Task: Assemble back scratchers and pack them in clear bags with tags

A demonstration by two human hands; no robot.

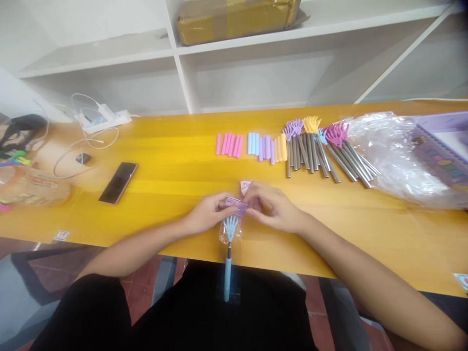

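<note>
A light-blue back scratcher lies in a clear plastic sleeve, its hand-shaped head toward the table and its handle hanging past the front edge over my lap. Above the head is a purple header card. My left hand is closed on the card's left side, thumb on top. At its right edge, my right hand is closed, with its fingertips pinching the card. Just behind my right fingers shows a pink-and-white printed piece, partly hidden by them.
Pink, blue, purple and yellow handle tubes lie in rows behind my hands. Right of them are several metal-rod back scratchers, then crumpled plastic and a purple box. A phone and power strip lie left.
</note>
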